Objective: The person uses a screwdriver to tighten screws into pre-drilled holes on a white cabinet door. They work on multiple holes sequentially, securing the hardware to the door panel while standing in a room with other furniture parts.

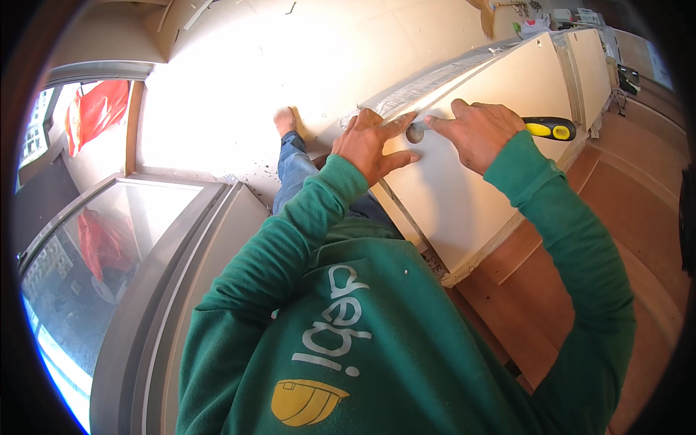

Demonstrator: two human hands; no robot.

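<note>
Over a pale board (460,217), my left hand (370,145) spreads its index finger and thumb apart, with nothing visible between them. Just right of those fingertips is a small round grey recess or disc (415,133); I cannot tell which. My right hand (478,134) has one digit stretched to this round spot, while its other fingers curl under. Whatever they hold, if anything, is hidden. A black and yellow tool handle (549,129) sticks out beyond the right wrist. Its front end is hidden, and I cannot tell whether that hand grips it.
Another pale panel (587,69) adjoins the board at the far right. Clear plastic wrapping (424,85) runs along its far side. Brown boards (623,217) lie to the right. A glazed grey frame (123,246) stands at left. My bare foot (285,121) is on the floor beyond.
</note>
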